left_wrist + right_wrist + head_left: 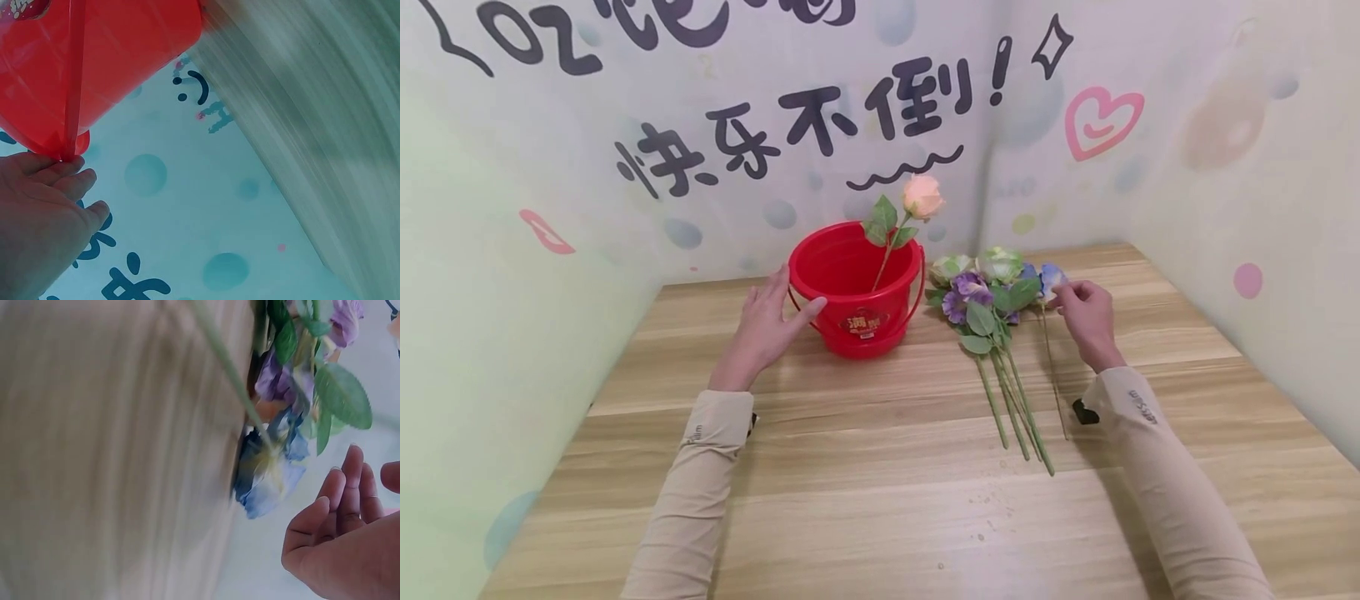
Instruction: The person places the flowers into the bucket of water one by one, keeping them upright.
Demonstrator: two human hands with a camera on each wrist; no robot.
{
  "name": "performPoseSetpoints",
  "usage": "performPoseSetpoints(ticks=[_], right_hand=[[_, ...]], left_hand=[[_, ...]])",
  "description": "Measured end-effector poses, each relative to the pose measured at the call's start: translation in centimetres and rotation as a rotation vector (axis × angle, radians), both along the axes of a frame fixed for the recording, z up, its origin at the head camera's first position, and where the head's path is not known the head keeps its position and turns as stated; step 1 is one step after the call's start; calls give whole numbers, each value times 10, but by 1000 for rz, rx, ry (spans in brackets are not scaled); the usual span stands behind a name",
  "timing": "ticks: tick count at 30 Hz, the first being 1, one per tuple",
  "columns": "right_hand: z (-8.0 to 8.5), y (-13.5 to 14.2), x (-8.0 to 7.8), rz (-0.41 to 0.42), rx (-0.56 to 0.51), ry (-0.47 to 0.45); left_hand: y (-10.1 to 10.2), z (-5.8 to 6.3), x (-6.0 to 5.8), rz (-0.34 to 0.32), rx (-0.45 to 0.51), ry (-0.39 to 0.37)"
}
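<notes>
A red bucket (857,308) stands upright at the back of the table, its handle hanging down. One peach rose (922,197) leans out of it. My left hand (766,327) is at the bucket's left side, fingers extended; in the left wrist view its fingertips meet the rim beside the handle's end. My right hand (1086,315) is beside a blue flower (1051,279) with a long thin stem. The right wrist view shows its fingers loosely bent and a gap between them and that blue flower (265,478). Purple flowers (967,293) and pale green-white roses (999,264) lie just left.
Several green stems (1017,408) stretch toward the front of the wooden table (865,500). A printed cloth wall (760,92) rises close behind the bucket and on both sides.
</notes>
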State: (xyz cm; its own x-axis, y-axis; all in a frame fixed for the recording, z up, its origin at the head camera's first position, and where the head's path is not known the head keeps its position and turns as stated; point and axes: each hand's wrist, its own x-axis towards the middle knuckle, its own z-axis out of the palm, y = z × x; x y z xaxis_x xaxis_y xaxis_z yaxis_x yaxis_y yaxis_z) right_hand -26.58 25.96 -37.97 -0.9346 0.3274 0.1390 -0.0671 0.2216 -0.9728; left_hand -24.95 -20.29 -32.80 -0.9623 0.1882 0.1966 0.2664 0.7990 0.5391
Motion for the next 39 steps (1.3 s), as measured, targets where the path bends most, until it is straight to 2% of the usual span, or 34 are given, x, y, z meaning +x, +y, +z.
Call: performPoseSetpoints(ticks=[7, 12, 26, 39], right_hand=[[-5, 9, 5, 1, 65, -80], [-8, 14, 8, 31, 107, -112], [-8, 22, 11, 170, 194, -211], [-8, 25, 8, 278, 203, -279]], left_hand=[[0, 0, 0, -5, -5, 1], [0, 0, 1, -6, -4, 2], [1, -1, 0, -11, -1, 12], [1, -1, -1, -5, -2, -3]])
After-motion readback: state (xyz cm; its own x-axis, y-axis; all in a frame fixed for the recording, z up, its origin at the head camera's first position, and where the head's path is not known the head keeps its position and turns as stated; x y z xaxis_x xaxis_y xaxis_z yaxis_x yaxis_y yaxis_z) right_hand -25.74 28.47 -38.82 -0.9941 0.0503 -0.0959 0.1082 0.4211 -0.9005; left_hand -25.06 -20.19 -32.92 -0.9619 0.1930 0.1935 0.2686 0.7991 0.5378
